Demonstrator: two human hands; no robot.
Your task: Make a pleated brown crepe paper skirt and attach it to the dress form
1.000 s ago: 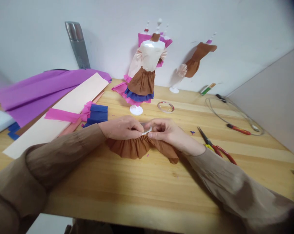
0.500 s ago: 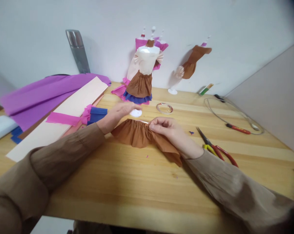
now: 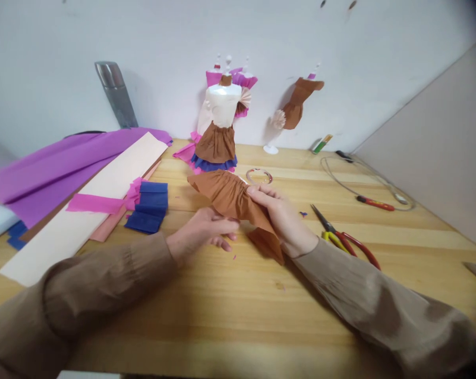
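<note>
My right hand (image 3: 279, 216) is closed on a gathered strip of brown crepe paper (image 3: 226, 193) and holds it lifted a little above the wooden table (image 3: 238, 295). The ruffle's free end points left toward a small mannequin (image 3: 219, 123) dressed in brown, blue and pink paper. My left hand (image 3: 202, 231) lies just below the ruffle, fingers loosely curled, holding nothing I can see. Both arms wear brown sleeves.
Scissors with red and yellow handles (image 3: 343, 237) lie right of my right hand. A tape ring (image 3: 259, 176) sits behind the ruffle. Left are blue pleated paper (image 3: 149, 206), a pink strip (image 3: 98, 202), a cream sheet (image 3: 91, 200) and purple paper (image 3: 64, 163). A second mannequin (image 3: 291, 110) and a wire (image 3: 360, 181) are at the back.
My left hand let go of the ruffle, reached toward the mannequin's base, then drew back below the ruffle. My right hand lifted the ruffle off the table. The view shifted.
</note>
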